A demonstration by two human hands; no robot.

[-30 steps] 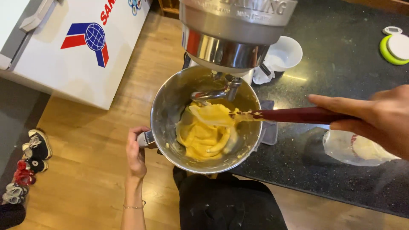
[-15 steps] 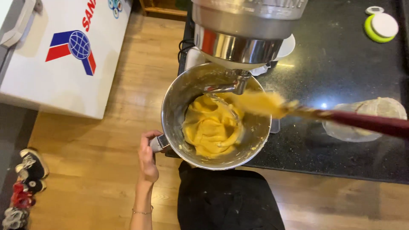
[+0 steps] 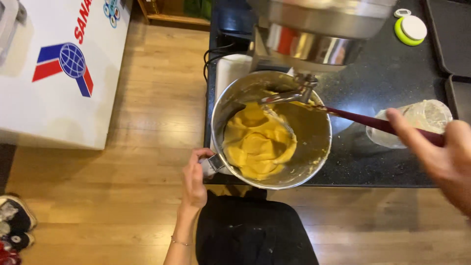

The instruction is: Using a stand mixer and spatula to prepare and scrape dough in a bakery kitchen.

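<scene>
head view, looking straight down at a stand mixer (image 3: 314, 29) on a dark speckled countertop (image 3: 392, 73). steel mixing bowl (image 3: 314, 132) sits under the mixer head at the near left corner of the counter, its rim reaching the counter's front edge. yellow batter (image 3: 257, 145) fills the left and lower part of the bowl in thick folds; the right inner wall is mostly bare metal with thin smears. metal beater attachment (image 3: 289, 94) hangs over the upper part of the bowl, above the batter. left hand (image 3: 194, 179) is at the bowl's handle (image 3: 215, 163) on the lower left side, fingers curled around it, thumb side toward the bowl. right hand (image 3: 449, 157) enters from the right edge, blurred; fingers closed around the dark red handle of a spatula (image 3: 363, 120), index finger laid along the shaft. the spatula runs leftward over the bowl's right rim toward the beater; cannot tell whether its blade touches anything. clear plastic container (image 3: 422, 120) with pale residue lies on the counter just behind the spatula handle, right of the bowl. round white and green timer (image 3: 412, 28) sits at the far right of the counter, well apart from the bowl. white appliance (image 3: 54, 73) with a red and blue emblem stands at left on the wooden floor (image 3: 147, 147). shoes (image 3: 14, 225) at the lower left edge.
</scene>
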